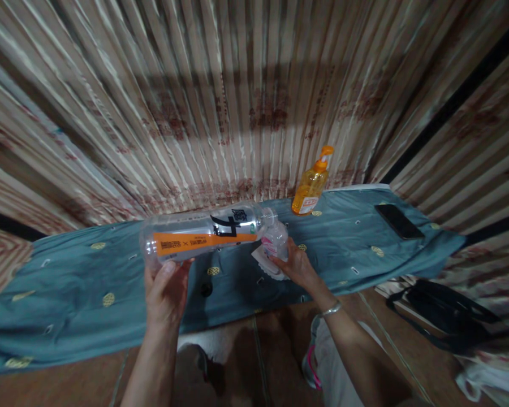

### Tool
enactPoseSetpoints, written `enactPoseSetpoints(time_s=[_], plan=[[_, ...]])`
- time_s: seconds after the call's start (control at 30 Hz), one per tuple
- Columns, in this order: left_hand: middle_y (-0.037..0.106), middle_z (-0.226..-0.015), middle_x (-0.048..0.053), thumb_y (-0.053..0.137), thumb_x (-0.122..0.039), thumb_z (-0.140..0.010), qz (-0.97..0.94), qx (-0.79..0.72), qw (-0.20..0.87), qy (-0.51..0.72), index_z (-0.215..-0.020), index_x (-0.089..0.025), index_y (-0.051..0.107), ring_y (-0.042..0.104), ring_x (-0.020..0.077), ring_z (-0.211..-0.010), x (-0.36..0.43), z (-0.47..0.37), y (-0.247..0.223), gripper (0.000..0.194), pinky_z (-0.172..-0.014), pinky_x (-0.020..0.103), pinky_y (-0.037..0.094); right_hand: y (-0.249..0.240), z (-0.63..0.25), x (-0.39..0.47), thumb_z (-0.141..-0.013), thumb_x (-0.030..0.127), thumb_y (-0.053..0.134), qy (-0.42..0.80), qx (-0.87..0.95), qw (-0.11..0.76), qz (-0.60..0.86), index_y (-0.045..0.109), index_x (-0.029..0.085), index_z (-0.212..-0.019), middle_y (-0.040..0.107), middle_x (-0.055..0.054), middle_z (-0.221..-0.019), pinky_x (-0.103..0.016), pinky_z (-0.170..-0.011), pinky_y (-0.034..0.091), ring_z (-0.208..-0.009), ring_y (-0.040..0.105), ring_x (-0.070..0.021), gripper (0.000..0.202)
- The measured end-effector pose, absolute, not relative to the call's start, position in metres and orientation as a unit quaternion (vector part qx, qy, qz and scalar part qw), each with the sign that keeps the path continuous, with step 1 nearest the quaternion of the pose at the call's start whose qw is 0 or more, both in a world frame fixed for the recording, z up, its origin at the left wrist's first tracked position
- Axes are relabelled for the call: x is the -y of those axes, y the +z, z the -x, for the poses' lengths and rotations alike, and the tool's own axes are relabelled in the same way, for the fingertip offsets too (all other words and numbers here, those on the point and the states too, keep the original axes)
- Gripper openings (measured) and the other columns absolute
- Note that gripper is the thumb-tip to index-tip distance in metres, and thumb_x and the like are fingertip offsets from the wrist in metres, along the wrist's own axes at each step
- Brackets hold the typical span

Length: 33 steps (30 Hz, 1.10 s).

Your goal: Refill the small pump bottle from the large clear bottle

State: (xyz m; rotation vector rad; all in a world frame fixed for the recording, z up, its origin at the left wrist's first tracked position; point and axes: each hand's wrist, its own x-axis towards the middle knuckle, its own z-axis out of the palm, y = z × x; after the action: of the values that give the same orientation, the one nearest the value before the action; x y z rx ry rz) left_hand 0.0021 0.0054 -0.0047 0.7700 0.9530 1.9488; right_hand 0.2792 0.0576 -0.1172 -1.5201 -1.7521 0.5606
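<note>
In the head view, my left hand (167, 288) is closed round the base end of a large clear plastic bottle (195, 234) with an orange and black label. The bottle lies nearly level in the air, its neck toward the right. My right hand (297, 261) grips a small clear bottle (275, 240) with pink print. The large bottle's mouth overlaps the small one's top; whether they touch I cannot tell. White paper or tissue (263, 260) shows beneath the small bottle. A small dark round object, perhaps a cap (206, 289), rests on the cloth below the large bottle.
A blue-green patterned cloth (127, 294) covers the narrow table. An orange pump bottle (309, 189) stands at its back, and a dark phone (398, 221) lies at the right. Pleated curtains (237, 102) hang close behind. A black bag (445, 311) sits at lower right.
</note>
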Motion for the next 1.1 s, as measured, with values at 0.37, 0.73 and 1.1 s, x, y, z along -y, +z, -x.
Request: enactPoseSetpoints(time_s=[0.37,0.73,1.1], plan=[[0.072,-0.098,0.000,0.093,-0.037,-0.057,-0.312,-0.379,0.406,0.771,-0.102,-0.028,0.076,0.065,0.0165,-0.086,-0.0048,-0.0021,-0.0040,0.050,-0.073,0.027,0.056,-0.1216,-0.2795,-0.0591,-0.081,0.031,0.076,0.209,0.688,0.378,0.583,0.057,0.017,-0.123,0.077,-0.011,-0.105,-0.040,-0.083,0.060,-0.096,0.077,-0.0293,0.048],[0.073,-0.097,0.000,0.096,-0.037,-0.050,-0.289,-0.386,0.409,0.775,-0.100,-0.028,0.077,0.065,0.0161,-0.084,-0.0047,-0.0035,-0.0010,0.054,-0.072,0.026,0.058,-0.1160,-0.2791,-0.0579,-0.080,0.031,0.076,0.220,0.686,0.372,0.585,0.058,0.017,-0.124,0.078,-0.011,-0.105,-0.039,-0.082,0.060,-0.096,0.076,-0.0299,0.049],[0.074,-0.091,-0.001,0.096,-0.037,-0.050,-0.294,-0.383,0.412,0.772,-0.092,-0.028,0.078,0.065,0.0160,-0.085,-0.0042,-0.0035,-0.0003,0.047,-0.073,0.025,0.058,-0.1215,-0.2799,-0.0588,-0.081,0.033,0.076,0.205,0.689,0.371,0.588,0.058,0.017,-0.124,0.078,-0.012,-0.105,-0.037,-0.080,0.060,-0.095,0.076,-0.0291,0.049]])
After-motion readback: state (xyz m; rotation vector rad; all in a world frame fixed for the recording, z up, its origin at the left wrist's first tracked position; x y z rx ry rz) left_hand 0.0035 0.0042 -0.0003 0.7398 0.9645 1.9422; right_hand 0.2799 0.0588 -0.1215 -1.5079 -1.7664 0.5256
